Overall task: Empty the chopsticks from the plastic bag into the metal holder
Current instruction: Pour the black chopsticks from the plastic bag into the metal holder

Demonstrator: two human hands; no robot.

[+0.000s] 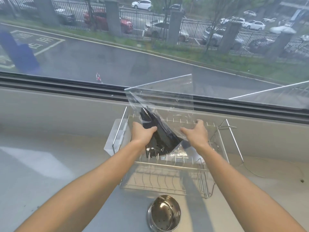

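Left hand (142,133) grips the dark chopsticks (160,136) through the clear plastic bag (167,97), thumb curled over the bundle. Right hand (195,133), fingers spread, holds the bag's right side above the wire rack (167,180). Metal holder (164,213) stands nearest, apart.

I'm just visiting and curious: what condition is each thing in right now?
plastic bag: held up over the rack, chopsticks inside
chopsticks: dark bundle, bagged
metal holder: empty, tilted toward the camera
wire dish rack: standing, holds no dishes
left hand: grips bundle
right hand: holds bag
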